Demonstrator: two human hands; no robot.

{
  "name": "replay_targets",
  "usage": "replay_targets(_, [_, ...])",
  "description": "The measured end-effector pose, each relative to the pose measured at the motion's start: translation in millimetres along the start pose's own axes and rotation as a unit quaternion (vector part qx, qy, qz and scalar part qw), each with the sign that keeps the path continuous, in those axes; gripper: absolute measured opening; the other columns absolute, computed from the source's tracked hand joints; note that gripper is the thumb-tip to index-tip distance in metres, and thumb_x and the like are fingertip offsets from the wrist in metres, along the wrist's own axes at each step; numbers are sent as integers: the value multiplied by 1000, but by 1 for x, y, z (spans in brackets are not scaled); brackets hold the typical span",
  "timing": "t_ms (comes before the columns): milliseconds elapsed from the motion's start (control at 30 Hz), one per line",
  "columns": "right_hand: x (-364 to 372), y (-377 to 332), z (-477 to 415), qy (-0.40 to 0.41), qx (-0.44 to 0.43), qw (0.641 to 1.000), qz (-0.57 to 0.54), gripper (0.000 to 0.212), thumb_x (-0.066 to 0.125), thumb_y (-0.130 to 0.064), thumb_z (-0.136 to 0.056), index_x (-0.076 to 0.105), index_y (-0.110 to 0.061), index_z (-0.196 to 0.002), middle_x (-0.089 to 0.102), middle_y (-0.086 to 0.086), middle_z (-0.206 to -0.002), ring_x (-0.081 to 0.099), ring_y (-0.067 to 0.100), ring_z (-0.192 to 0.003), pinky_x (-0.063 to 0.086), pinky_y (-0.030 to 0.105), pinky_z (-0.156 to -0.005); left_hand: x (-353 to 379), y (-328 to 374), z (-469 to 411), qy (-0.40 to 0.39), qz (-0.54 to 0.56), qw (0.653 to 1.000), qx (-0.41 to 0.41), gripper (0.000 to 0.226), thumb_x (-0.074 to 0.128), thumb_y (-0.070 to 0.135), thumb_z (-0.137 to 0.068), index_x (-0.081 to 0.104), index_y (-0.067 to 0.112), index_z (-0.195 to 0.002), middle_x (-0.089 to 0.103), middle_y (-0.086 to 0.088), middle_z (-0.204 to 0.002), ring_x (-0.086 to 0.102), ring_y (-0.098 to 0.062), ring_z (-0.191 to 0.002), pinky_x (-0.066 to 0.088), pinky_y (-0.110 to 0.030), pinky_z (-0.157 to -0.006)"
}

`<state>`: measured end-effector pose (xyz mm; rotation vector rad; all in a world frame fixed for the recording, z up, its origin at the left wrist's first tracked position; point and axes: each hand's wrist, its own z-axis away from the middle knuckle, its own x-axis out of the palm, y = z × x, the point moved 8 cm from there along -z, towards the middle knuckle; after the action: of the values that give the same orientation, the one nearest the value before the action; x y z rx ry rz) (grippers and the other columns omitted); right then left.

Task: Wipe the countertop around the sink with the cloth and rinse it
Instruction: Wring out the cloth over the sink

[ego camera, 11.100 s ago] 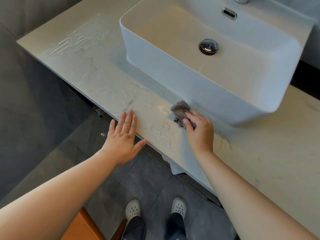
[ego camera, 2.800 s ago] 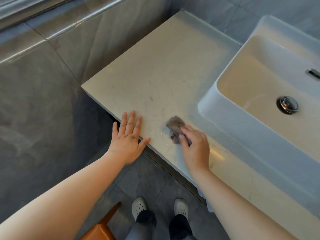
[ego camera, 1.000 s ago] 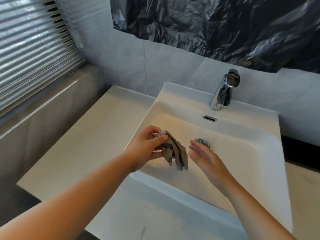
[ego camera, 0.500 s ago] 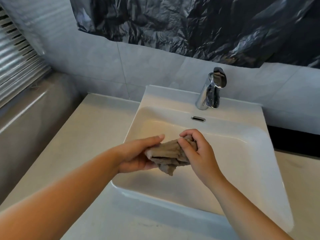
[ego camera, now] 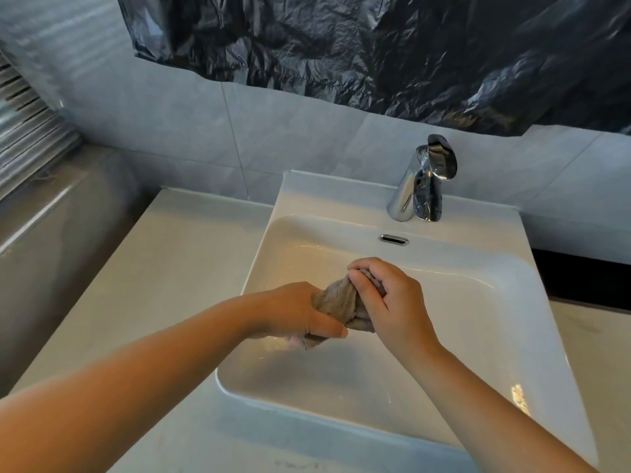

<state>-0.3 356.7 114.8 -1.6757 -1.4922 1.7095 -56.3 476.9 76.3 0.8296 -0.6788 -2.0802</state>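
Observation:
A small grey-brown cloth (ego camera: pixel 336 299) is bunched up over the basin of the white rectangular sink (ego camera: pixel 505 268). My left hand (ego camera: pixel 297 312) grips its lower left part and my right hand (ego camera: pixel 389 298) grips its upper right part, so the cloth is squeezed between both fists. The chrome faucet (ego camera: pixel 421 180) stands at the back rim of the sink; no water runs from it. The pale stone countertop (ego camera: pixel 164 268) spreads left of the sink. My hands hide the drain.
Grey wall tiles run behind the sink, with crumpled black plastic sheeting (ego camera: pixel 375 46) above them. A window blind (ego camera: pixel 24 138) and a grey ledge (ego camera: pixel 51 213) are at the left. More countertop (ego camera: pixel 601 353) lies right of the sink.
After wiping the counter with my right hand, I brought the cloth over the basin. In the last half second both hands closed tighter on it, bunching it more between them.

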Motion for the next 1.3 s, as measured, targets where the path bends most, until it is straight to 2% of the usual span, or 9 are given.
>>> replay_targets(233, [29,49,-5,-146,237,960,37,47,45,-34,-96,40,-11,-56,39,6,-53,36,19,-48,30,25,-47,-8,17,-4,169,-334,922,101,24,54,35,-93,54,13,-103,65,-4,-90,66,-18,-74,47,-25,-64])
replay_targets(333, [45,71,19,-279,446,850,11,32,42,-28,-89,37,-14,-61,35,7,-51,25,17,-40,15,14,-39,5,22,-4,175,-467,850,166,30,45,39,-97,52,13,-109,62,-6,-101,59,-24,-84,39,-28,-67])
replay_targets(433, [47,72,31,-388,505,771,25,28,40,-27,-87,41,-16,-62,38,-2,-45,22,9,-33,11,12,-34,14,22,-6,160,-467,849,188,32,44,41,-97,52,13,-111,62,-6,-101,59,-26,-83,44,-32,-70])
replay_targets(533, [30,59,2,-282,377,882,12,31,42,-35,-95,55,-11,-82,53,7,-62,43,14,-38,29,17,-34,-4,23,-6,207,-380,886,167,32,51,42,-93,54,16,-111,63,-3,-98,59,-22,-82,45,-30,-69])
replay_targets(667, [-9,32,10,-129,164,978,0,52,37,-61,-91,37,-36,-137,46,-8,-126,60,11,-98,54,22,-61,-11,7,-7,95,-59,990,86,17,59,34,-90,59,17,-90,58,1,-69,51,-12,-56,44,-24,-56])
replay_targets(867, [-16,17,52,66,0,995,-70,53,40,-43,-94,35,-23,-142,36,-2,-144,40,11,-131,46,16,-93,23,7,7,-178,301,937,-6,19,57,27,-92,49,13,-101,41,0,-63,30,-6,-45,30,-15,-40])
replay_targets(1067, [-11,1,17,110,4,984,-140,35,46,-39,-89,66,-16,-105,65,-13,-93,62,9,-91,48,19,-78,41,14,17,-264,209,941,-33,18,57,28,-93,51,19,-79,42,1,-63,30,-7,-47,30,-15,-43])
replay_targets(1233, [14,22,6,-4,92,988,-120,41,42,-40,-89,57,-14,-62,59,8,-63,56,22,-63,50,41,-60,34,17,6,-135,47,990,7,26,60,31,-91,50,13,-75,45,-2,-61,35,-12,-47,32,-22,-47])
replay_targets(1300, [22,33,11,-64,124,984,-108,42,41,-36,-93,54,-12,-61,52,7,-57,48,17,-51,42,34,-48,31,18,3,-82,-25,996,20,25,61,32,-90,51,11,-79,48,-3,-62,39,-12,-47,36,-22,-47])
